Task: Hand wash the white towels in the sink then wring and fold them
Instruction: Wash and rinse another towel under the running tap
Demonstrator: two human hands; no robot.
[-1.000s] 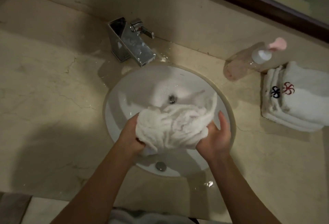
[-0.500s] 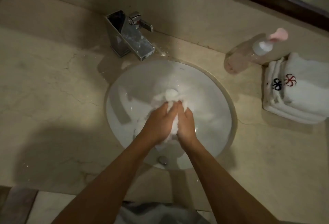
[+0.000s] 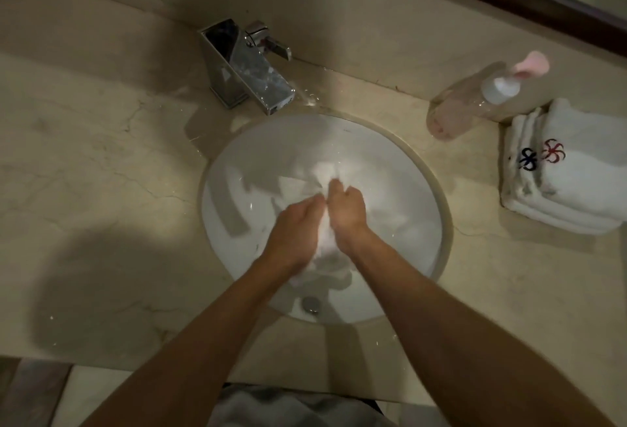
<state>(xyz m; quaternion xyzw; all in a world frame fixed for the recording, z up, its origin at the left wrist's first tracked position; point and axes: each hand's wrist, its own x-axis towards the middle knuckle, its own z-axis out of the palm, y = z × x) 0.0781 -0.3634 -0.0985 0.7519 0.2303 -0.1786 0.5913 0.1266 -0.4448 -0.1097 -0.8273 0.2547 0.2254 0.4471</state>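
A wet white towel (image 3: 324, 172) lies bunched in the middle of the round white sink (image 3: 437, 209). My left hand (image 3: 295, 223) and my right hand (image 3: 346, 209) sit side by side over it, fingers curled into the cloth, squeezing it between them. Most of the towel is hidden under the hands; a crumpled tip shows beyond the fingertips and another fold near the wrists. Folded white towels (image 3: 570, 182) with red and blue embroidered marks are stacked on the counter at the right.
A square chrome faucet (image 3: 244, 67) stands behind the sink, with water puddled beside it. A clear pump bottle (image 3: 475, 101) with a pink nozzle stands left of the folded stack. The beige marble counter (image 3: 84, 172) stretches to the left.
A second ago the towel was spread wide between my hands near the sink's front. My hands have since come together and pushed it, bunched, into the middle of the bowl.
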